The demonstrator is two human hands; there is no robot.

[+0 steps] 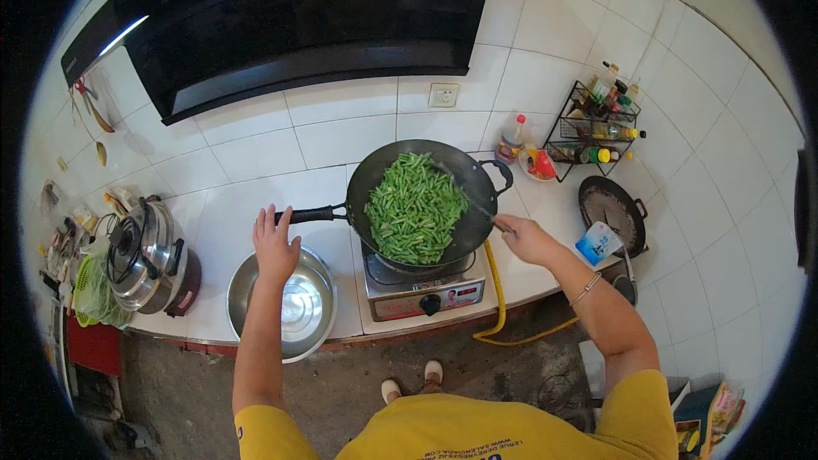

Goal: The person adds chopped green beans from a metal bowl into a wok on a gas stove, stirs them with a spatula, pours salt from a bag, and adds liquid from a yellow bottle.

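Steel gleamed at the left end of the counter [213, 230], where a lidded pot [158, 226] stood well apart from the flame, probably set there to leave my elbow room. A steel basin [308, 311] came next, its near rim overhanging the front edge, which I judged a handy place within easy reach. Above it my left hand [274, 247] hung with fingers loosely spread at the tip of the wok's long handle [315, 215]; I had not closed around it, and whether a fingertip touched I cannot tell. A place there suited steadying, I thought, since that handle pointed toward the counter's left end. The wok [467, 169] sat on a small stove [388, 305] by the front edge, its knob facing me, and cut green beans [413, 209] lay heaped inside, mostly left of centre. My right hand [527, 243] was closed firmly around the end of a thin cooking tool [482, 208], likely held so far back to spare my knuckles the heat; its head I could not make out. A yellow hose [498, 298] dropped over the front edge, while a red-capped bottle [510, 146] and a wire rack [565, 129] stood along the back edge, presumably clear of splashes yet reachable.
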